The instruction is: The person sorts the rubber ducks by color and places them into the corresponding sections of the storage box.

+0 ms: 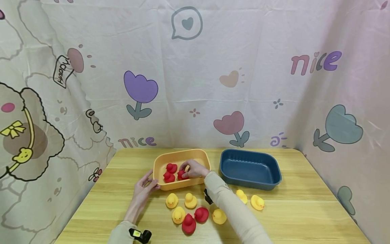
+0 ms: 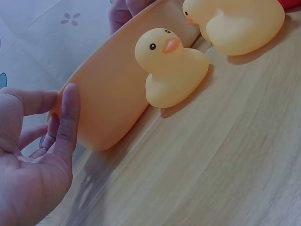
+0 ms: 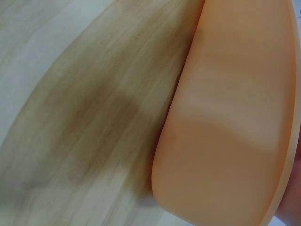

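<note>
An orange tub (image 1: pixel 179 185) stands at the back of the wooden table, left of the middle. My left hand (image 1: pixel 143 190) pinches its front left corner, thumb and fingers on either side of the rim, as the left wrist view shows on the tub wall (image 2: pixel 110 89). Inside the tub, my right hand (image 1: pixel 196 168) grips a red rubber duck (image 1: pixel 181 175) from above. Two more red ducks, one behind (image 1: pixel 171 168) and one in front (image 1: pixel 169 177), sit to its left. The right wrist view is mostly filled by the tub's outer wall (image 3: pixel 225 117); the held duck is hidden there.
A dark blue tub (image 1: pixel 250 183) stands right of the orange one. In front lie several yellow ducks (image 1: pixel 178 215) and two red ducks (image 1: pixel 189 225). The right forearm (image 1: pixel 234 210) passes over the table among them. A printed cloth (image 1: pixel 189 84) hangs behind.
</note>
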A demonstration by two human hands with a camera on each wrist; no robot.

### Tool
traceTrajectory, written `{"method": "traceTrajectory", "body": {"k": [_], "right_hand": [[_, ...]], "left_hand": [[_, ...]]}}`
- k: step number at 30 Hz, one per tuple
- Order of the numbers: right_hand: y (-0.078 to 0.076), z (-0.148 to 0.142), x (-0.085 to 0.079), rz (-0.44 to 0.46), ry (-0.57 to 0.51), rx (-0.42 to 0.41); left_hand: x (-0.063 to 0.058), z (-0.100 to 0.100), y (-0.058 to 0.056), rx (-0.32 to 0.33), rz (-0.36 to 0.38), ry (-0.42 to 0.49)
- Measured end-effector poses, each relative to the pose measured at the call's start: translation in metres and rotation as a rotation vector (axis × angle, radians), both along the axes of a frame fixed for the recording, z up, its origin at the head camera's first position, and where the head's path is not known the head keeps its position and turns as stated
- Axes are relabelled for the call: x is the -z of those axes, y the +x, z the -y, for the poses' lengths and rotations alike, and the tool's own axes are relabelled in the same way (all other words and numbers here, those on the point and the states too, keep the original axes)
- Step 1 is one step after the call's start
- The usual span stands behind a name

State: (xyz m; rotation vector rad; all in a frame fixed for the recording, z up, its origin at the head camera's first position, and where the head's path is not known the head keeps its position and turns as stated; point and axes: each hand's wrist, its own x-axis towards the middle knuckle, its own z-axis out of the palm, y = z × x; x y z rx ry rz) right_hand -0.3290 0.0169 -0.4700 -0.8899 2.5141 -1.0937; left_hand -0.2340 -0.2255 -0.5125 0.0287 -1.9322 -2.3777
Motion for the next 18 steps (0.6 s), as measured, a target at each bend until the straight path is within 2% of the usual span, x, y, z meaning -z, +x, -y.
{"method": "traceTrajectory", "body": {"k": [11, 18], "right_hand": [[0.0023, 0.0011, 0.0011, 0.016, 0.033, 0.021], [0.004, 0.002, -0.001, 0.039, 0.001, 0.047]], "left_hand": [[-0.0009, 0.0, 0.0002, 0.003, 0.006, 0.008], [-0.0003, 0.0011, -0.0002, 0.003, 0.003, 0.011]]}}
